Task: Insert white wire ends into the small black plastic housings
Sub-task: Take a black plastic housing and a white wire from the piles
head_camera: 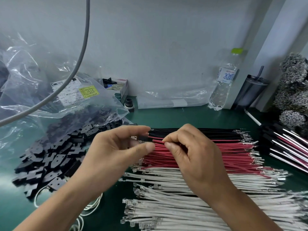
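My left hand [116,150] pinches a small black plastic housing [144,138] between thumb and fingers, above the wire rows. Just to its right, my right hand [191,150] pinches a red wire [158,141] whose end meets the housing's right side. White wires [191,194] with metal terminals lie in rows below the hands. A heap of black housings [55,157] spreads across the mat at the left.
Red wires [233,155] and black wires [208,133] lie in rows behind the white ones. Finished bundles [286,147] sit at the right. A plastic bag [41,90], a small box [120,90], a water bottle [223,84] and a dark tumbler [250,92] line the back wall.
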Tool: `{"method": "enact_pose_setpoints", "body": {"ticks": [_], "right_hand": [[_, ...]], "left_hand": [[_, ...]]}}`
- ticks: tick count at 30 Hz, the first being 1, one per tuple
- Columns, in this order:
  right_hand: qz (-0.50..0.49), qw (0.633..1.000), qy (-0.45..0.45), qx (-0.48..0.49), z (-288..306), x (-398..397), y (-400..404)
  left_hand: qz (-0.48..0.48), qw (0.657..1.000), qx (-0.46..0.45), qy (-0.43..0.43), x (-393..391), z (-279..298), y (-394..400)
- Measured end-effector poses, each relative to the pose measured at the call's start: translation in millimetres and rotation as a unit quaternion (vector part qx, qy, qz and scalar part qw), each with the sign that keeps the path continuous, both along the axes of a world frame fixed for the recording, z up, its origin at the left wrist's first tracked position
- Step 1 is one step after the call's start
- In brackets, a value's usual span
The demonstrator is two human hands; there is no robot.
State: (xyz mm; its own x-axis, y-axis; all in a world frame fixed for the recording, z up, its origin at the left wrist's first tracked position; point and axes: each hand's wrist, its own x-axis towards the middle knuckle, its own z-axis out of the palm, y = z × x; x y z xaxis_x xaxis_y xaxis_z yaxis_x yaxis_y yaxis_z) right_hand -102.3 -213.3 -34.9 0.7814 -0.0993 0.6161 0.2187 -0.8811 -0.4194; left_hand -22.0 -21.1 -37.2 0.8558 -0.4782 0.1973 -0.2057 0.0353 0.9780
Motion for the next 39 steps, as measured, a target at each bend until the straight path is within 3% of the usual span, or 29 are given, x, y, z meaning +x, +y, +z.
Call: {"method": "enact_pose_setpoints", "body": {"ticks": [2, 11, 15, 19, 22, 25, 39], "right_hand": [[0.007, 1.000, 0.006, -0.003, 0, 0, -2], [0.044, 0.999, 0.004, -0.013, 2, 0, 5], [0.036, 0.998, 0.014, -0.042, 9, -2, 0], [-0.031, 0.990, 0.027, -0.138, 30, -11, -14], [0.042, 0.983, 0.132, -0.122, 43, -19, -11], [0.083, 0.948, 0.264, -0.160, 33, -29, -3], [0.078, 0.947, 0.305, -0.059, 15, -31, -9]], "left_hand": [[0.016, 0.995, 0.037, -0.091, 0, 0, 1], [0.014, 1.000, -0.016, 0.008, -3, -3, -1], [0.008, 1.000, -0.022, -0.009, -4, -1, -4], [0.007, 0.999, -0.008, -0.039, -5, -3, -7], [0.037, 0.997, 0.012, -0.070, -3, -3, -5], [0.044, 0.995, 0.024, -0.086, -2, -3, -3], [0.062, 0.997, 0.008, -0.050, 1, -4, -4]]}}
